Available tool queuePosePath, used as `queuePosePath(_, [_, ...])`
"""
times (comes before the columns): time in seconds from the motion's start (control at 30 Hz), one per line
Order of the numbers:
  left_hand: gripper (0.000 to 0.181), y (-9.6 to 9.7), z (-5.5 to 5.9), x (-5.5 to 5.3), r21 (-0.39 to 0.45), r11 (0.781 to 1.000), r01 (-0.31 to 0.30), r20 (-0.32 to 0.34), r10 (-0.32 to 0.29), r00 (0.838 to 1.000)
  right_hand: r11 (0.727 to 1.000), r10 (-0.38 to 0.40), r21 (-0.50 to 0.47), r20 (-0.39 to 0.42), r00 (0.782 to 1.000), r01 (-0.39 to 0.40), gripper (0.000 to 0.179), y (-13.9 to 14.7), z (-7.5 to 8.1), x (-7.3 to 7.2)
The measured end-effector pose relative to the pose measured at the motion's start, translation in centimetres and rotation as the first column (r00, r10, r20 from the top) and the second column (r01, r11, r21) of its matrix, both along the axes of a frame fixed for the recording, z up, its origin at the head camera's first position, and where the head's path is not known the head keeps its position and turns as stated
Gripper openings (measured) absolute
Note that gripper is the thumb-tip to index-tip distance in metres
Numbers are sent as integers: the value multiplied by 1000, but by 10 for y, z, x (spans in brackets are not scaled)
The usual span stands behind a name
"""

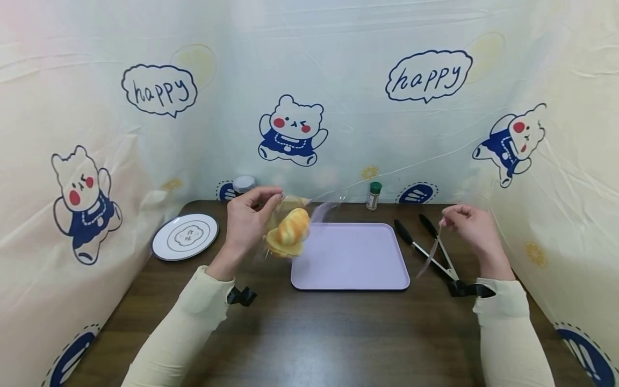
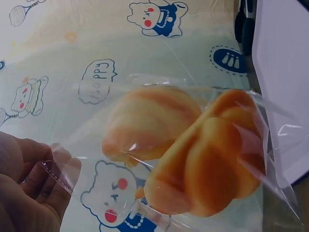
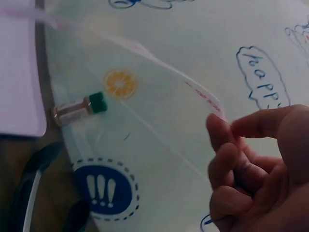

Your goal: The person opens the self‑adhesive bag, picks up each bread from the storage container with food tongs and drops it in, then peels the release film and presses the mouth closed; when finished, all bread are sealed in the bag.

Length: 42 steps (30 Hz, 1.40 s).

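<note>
My left hand (image 1: pixel 245 223) pinches the edge of a clear plastic bag (image 2: pixel 62 166), which hangs over the left side of the lilac tray (image 1: pixel 350 258). Inside the bag are two golden bread rolls: a rounded roll (image 2: pixel 152 121) and a ridged roll (image 2: pixel 207 164) overlapping it. Off to the right, my right hand (image 1: pixel 473 230) holds a thin clear plastic strip (image 3: pixel 203 96) with red print between thumb and index finger. The strip dangles above the black-handled tongs (image 1: pixel 403 234), apart from the hand that holds the bag.
A white plate (image 1: pixel 186 236) with a dark rim lies at the back left of the brown table (image 1: pixel 309 333). At the back stand a jar with a grey lid (image 1: pixel 244 184) and a green-capped shaker bottle (image 1: pixel 373 196). Printed cloth (image 1: pixel 348 140) walls the table in.
</note>
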<state>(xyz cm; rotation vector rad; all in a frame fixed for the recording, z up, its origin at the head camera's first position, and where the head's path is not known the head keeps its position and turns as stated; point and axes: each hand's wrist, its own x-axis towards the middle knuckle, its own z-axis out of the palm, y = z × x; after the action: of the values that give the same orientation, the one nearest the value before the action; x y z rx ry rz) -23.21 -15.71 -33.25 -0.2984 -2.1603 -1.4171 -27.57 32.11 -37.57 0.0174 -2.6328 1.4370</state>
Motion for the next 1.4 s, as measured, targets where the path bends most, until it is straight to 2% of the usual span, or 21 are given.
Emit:
queuePosePath(0.13, [21, 1, -1, 0, 16, 1000, 8, 8, -8, 1000, 989, 90, 110, 93, 992, -100, 37, 8, -18, -9])
queuePosePath(0.23, [20, 1, -1, 0, 20, 1000, 9, 11, -9, 1000, 975, 106, 178, 163, 981, -134, 37, 10, -33, -15])
queuePosePath(0.37, [21, 1, -1, 0, 18, 1000, 11, 20, -11, 1000, 965, 99, 213, 233, 967, -151, 35, 9, -50, -23])
queuePosePath(0.63, [22, 2, 0, 1, 23, 1000, 12, 53, -13, 999, 941, 100, 296, 217, 971, -163, 31, 7, -77, -36])
queuePosePath(0.93, [24, 3, -2, 0, 31, 999, 15, 77, -17, 997, 921, 66, 358, 237, 969, -151, 30, 7, -83, -37])
queuePosePath(1.17, [21, 4, -3, -1, 27, 999, 31, 26, -32, 999, 899, 35, 416, 247, 968, -139, 37, 11, -86, -38])
queuePosePath(1.27, [20, 4, -3, -1, 29, 999, 37, 19, -38, 999, 889, 16, 445, 200, 980, -105, 38, 12, -84, -36])
queuePosePath(1.4, [22, 6, -3, -1, 25, 999, 39, 55, -40, 998, 888, 11, 457, 90, 996, -51, 38, 9, -77, -33])
